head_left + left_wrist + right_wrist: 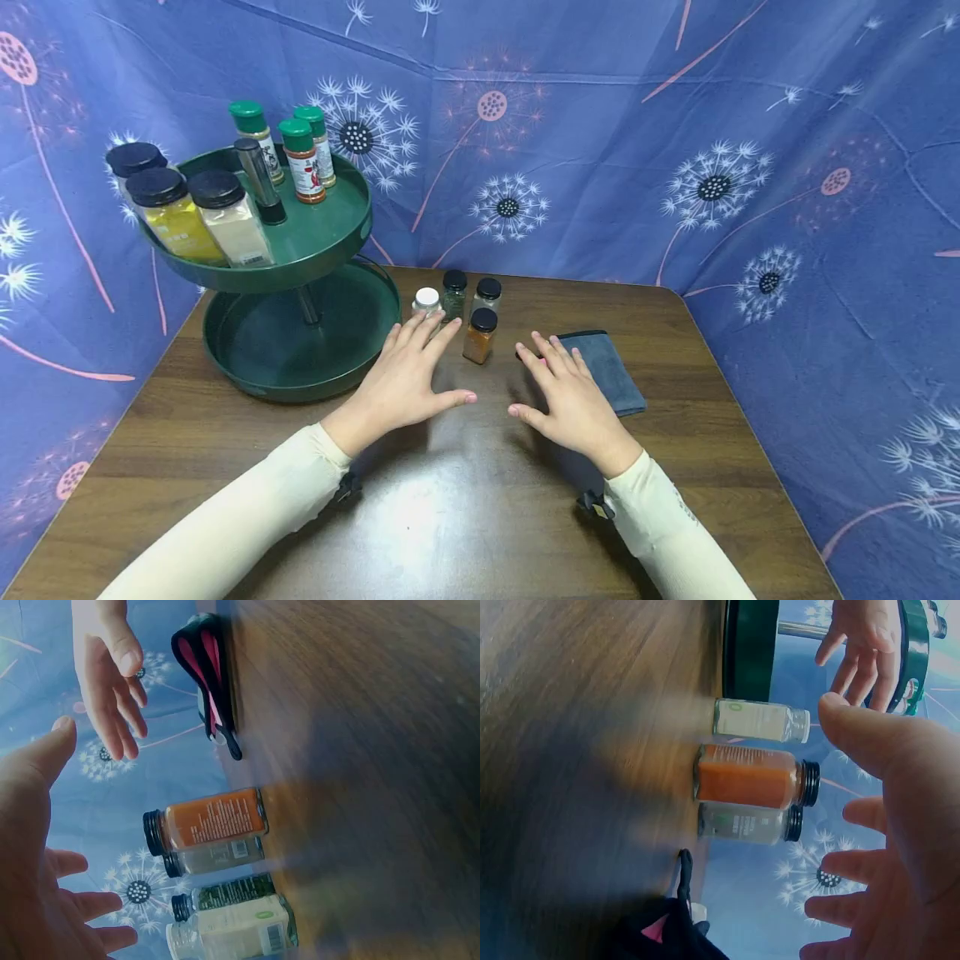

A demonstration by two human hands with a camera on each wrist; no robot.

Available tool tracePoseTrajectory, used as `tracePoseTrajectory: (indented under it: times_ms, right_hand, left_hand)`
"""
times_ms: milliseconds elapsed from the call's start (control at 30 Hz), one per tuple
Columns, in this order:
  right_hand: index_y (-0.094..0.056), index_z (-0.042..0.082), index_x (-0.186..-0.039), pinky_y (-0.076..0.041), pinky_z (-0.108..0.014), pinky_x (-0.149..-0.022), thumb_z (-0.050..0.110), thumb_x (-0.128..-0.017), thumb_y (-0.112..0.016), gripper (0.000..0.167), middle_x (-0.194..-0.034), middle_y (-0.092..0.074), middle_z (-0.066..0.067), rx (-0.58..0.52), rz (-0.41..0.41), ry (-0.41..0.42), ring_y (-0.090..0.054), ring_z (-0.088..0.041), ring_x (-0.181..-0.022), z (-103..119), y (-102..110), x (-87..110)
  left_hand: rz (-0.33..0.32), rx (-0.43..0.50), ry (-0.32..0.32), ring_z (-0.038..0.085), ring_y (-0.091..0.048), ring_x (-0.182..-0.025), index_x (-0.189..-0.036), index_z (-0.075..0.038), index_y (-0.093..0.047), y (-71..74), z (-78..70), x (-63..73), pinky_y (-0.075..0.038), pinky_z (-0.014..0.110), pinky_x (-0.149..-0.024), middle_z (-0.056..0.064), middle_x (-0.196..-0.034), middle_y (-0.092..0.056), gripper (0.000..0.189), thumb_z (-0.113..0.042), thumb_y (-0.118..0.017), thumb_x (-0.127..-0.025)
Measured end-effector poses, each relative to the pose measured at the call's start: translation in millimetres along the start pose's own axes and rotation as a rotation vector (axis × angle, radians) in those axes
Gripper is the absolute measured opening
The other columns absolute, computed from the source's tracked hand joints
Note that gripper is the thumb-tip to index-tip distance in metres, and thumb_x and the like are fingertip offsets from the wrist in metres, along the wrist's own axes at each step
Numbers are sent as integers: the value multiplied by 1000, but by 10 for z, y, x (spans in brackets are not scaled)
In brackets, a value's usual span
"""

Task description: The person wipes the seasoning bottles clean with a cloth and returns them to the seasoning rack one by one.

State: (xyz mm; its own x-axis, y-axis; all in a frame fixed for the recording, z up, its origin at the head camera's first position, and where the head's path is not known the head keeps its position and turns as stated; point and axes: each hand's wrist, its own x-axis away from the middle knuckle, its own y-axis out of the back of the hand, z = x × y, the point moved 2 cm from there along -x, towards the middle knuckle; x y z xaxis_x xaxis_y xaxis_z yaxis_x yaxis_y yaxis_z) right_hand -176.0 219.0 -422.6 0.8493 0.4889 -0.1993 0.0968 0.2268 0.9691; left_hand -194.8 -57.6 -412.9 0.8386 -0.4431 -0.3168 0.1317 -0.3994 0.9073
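My left hand [401, 379] is held over the table with fingers spread, its fingertips overlapping the white-capped jar [427, 300] in the head view. Holding nothing, my right hand [573, 408] hovers with its fingers apart, partly in front of a folded grey-blue cloth pouch [611, 371]. Between and beyond the hands stand several glass spice jars. One is a black-capped jar of orange-brown spice [478, 337], closest to me. Behind it are a black-capped clear jar [487, 293] and a black-capped jar of green herbs [453, 293]. The pouch's dark edging and pink lining [214, 660] show in the left wrist view.
A dark green two-tier round stand [300, 383] occupies the table's left side. Its upper tier bears large black-lidded containers [232, 221], green-capped spice bottles [303, 167] and a grey cylindrical grinder [260, 179]. A blue dandelion-print curtain [585, 167] hangs behind the wooden table [480, 517].
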Motion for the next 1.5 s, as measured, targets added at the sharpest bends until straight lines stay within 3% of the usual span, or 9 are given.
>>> tracePoseTrajectory:
  times_ms: [167,467,667,1133,1500]
  right_hand:
    - [-29,21,-162,-22,-65,-119,61,-91,-68,90,-168,-25,-13,0,0,-41,-25,-39,-154,-46,30,8]
    - [-34,18,-160,-27,-64,-117,58,-91,-70,87,-165,-31,-14,-12,-17,-85,-32,-43,-149,-172,57,40]
    - [-32,18,-161,-25,-63,-118,59,-93,-67,87,-166,-31,-14,-48,14,-126,-31,-43,-150,-249,56,63]
    - [-38,11,-157,-27,-63,-117,53,-93,-71,84,-160,-37,-20,-60,5,-193,-38,-46,-145,-411,86,97]
    - [-39,12,-157,-29,-64,-116,53,-93,-70,82,-158,-40,-21,-60,-8,-223,-39,-46,-144,-517,97,148]
  left_hand:
    - [-21,65,11,35,-32,-150,-161,-16,-30,-14,-36,-85,-27,59,-119,13,-162,-35,108,-79,-65,-81]
    - [-18,210,99,34,-35,-149,-159,-12,-31,-103,-86,-246,-33,53,-118,13,-159,-40,106,-71,-72,-81]
    - [-8,289,154,32,-36,-148,-159,-12,-31,-190,-114,-349,-37,51,-116,11,-159,-39,106,-71,-73,-81]
    - [-39,355,286,35,-43,-142,-158,-7,-30,-423,-147,-573,-40,52,-113,17,-153,-43,103,-59,-79,-83]
    - [-42,382,381,37,-49,-136,-157,-8,-28,-585,-148,-678,-44,52,-109,21,-147,-46,104,-58,-80,-82]
